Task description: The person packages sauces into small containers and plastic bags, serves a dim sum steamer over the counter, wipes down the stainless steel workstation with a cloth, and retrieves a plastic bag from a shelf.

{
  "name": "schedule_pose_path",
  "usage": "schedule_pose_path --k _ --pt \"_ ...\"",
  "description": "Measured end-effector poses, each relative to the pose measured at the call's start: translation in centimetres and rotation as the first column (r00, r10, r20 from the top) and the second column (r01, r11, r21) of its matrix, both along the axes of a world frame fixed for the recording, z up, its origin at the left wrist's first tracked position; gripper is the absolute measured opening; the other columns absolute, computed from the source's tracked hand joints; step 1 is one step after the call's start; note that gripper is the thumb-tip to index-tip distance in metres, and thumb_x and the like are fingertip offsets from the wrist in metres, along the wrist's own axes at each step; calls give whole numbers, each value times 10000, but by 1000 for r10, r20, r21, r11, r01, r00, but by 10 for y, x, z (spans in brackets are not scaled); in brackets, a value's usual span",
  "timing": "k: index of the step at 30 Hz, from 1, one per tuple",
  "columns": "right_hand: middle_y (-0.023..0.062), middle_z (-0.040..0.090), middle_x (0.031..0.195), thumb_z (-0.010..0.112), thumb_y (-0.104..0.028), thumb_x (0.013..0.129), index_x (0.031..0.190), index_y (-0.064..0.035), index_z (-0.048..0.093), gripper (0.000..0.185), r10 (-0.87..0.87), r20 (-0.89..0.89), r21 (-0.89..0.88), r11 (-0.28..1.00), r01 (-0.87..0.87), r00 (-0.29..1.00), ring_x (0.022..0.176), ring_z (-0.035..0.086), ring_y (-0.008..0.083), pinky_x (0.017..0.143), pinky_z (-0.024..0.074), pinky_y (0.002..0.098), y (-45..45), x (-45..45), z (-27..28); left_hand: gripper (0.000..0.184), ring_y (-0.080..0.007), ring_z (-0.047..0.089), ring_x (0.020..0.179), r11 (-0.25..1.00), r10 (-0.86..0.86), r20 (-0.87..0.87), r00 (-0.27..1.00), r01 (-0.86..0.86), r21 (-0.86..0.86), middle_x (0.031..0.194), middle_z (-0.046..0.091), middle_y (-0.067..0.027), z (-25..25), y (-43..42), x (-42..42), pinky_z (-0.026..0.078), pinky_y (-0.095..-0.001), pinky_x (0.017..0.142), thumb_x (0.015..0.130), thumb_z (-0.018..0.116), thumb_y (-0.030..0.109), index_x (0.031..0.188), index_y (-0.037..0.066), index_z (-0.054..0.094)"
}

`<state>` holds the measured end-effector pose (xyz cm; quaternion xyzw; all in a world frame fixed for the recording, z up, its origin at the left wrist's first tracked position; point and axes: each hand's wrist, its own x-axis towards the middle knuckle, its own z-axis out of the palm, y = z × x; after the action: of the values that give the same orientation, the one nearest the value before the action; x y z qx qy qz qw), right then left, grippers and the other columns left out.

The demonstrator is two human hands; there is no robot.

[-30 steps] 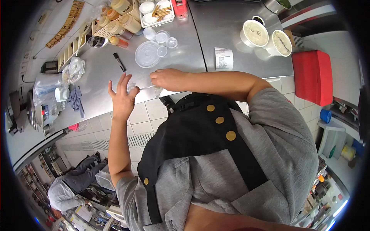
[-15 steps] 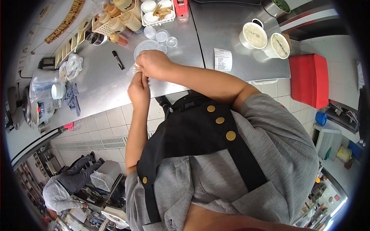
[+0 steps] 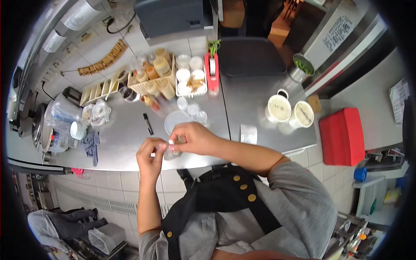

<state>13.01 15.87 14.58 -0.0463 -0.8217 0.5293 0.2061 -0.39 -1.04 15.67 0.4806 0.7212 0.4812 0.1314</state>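
Observation:
My left hand (image 3: 150, 157) and my right hand (image 3: 193, 138) meet close together over the counter's near edge. The fingers of both are pinched on a small clear plastic bag (image 3: 173, 153) that hangs between them; its contents are too blurred to make out. A small white bit shows at my right fingertips. Just beyond the right hand lies a round translucent plastic lid or tub (image 3: 174, 118), partly covered by that hand. Small clear cups (image 3: 193, 108) stand beside it. A black marker (image 3: 147, 123) rests to the left.
Squeeze bottles (image 3: 161, 67) fill a basket at the back, beside a white basket (image 3: 192, 92) of lids and wooden sticks and a red tape dispenser (image 3: 212, 80). A receipt (image 3: 248, 134) and two lidded bowls (image 3: 278, 108) stand right. A grey cloth (image 3: 90, 145) lies left. Another person (image 3: 69, 223) works behind.
The head view has tilted up, showing more of the back wall. My hands have come slightly apart and nearer the counter's front edge, and the clear bag now shows between them.

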Motion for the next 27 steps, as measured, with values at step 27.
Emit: schedule_pose_path --k 27 --pt "8 648 874 724 -84 774 887 -95 607 162 -178 -520 400 814 422 836 768 640 211 558 510 330 -10 43 25 199 -321 549 1102 948 -217 -97 971 233 218 1033 589 -123 32 22 47 422 -443 994 795 722 125 855 9 571"
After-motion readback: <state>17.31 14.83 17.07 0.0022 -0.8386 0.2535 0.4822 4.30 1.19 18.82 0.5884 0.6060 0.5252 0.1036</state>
